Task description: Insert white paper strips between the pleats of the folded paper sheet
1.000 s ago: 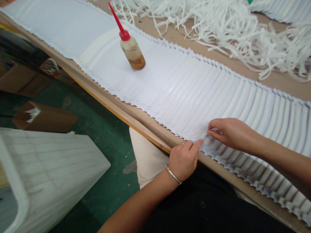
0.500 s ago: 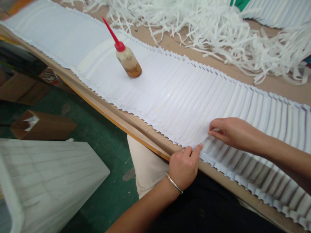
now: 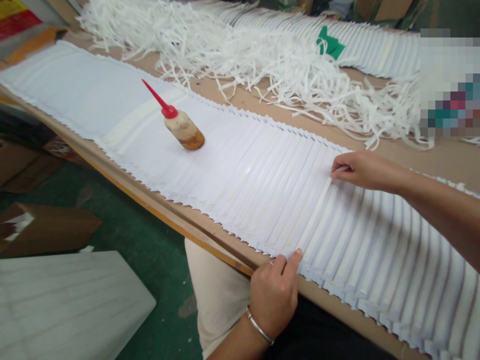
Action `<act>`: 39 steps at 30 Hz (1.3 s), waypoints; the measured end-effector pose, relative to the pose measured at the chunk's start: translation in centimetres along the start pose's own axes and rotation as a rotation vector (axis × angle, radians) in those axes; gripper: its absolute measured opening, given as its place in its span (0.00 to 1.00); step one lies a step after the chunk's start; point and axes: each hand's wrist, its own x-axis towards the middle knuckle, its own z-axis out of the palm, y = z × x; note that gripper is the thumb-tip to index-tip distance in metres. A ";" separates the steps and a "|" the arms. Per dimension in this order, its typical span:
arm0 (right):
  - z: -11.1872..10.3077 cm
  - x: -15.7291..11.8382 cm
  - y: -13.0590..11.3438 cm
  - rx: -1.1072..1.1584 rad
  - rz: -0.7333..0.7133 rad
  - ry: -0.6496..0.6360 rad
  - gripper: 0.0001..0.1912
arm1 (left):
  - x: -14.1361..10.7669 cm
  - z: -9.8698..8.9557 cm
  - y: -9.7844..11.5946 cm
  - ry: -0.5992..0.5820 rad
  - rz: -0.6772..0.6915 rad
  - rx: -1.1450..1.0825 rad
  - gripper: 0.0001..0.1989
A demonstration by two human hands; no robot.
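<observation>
Your left hand (image 3: 275, 295) has one finger on the white sheets (image 3: 262, 175), by their near edge; I can't tell if it grips anything. Your right hand (image 3: 362, 171) pinches a thin white strip (image 3: 316, 214) near their far edge. The sheets lie along the tabletop (image 3: 450, 161), with bare room before the curly strips (image 3: 225, 57).

A brown-topped bench (image 3: 187, 217) is running above a green floor (image 3: 172, 285), where an open cardboard box (image 3: 63, 230) is standing near a white bin (image 3: 75, 305).
</observation>
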 end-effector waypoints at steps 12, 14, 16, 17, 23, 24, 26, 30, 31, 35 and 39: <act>0.3 1.0 1.1 -0.041 0.003 0.005 0.10 | 0.1 0.0 -0.1 0.020 0.005 -0.028 0.25; -0.4 1.5 2.2 -0.028 0.032 0.040 0.11 | 0.1 0.1 -0.2 0.034 0.008 -0.031 0.25; -1.0 2.0 3.5 -0.008 0.065 0.092 0.11 | 0.1 0.1 -0.2 0.055 0.017 -0.031 0.26; -1.2 2.3 4.0 -0.004 0.081 0.119 0.10 | 0.2 0.1 -0.2 0.065 0.022 -0.031 0.26; -0.7 3.3 5.9 0.029 0.098 0.185 0.12 | 0.4 0.2 -0.5 0.109 0.041 -0.027 0.25; -0.5 3.4 6.0 0.036 0.091 0.197 0.12 | 0.4 0.2 -0.6 0.109 0.046 -0.025 0.25; -0.1 3.7 6.1 0.037 0.086 0.226 0.12 | 0.3 0.4 -0.8 0.100 0.057 -0.018 0.25; 0.2 4.1 6.1 0.022 0.097 0.228 0.11 | -0.4 0.9 -1.3 0.070 0.082 -0.003 0.27; 0.2 4.2 6.1 0.019 0.100 0.222 0.10 | -0.5 1.0 -1.4 0.068 0.086 0.000 0.27; 0.3 4.5 5.8 0.014 0.110 0.194 0.10 | -0.7 1.4 -1.7 0.074 0.096 0.007 0.28; 0.6 4.7 5.6 -0.026 0.114 0.169 0.08 | -0.6 1.4 -1.8 0.090 0.106 0.016 0.29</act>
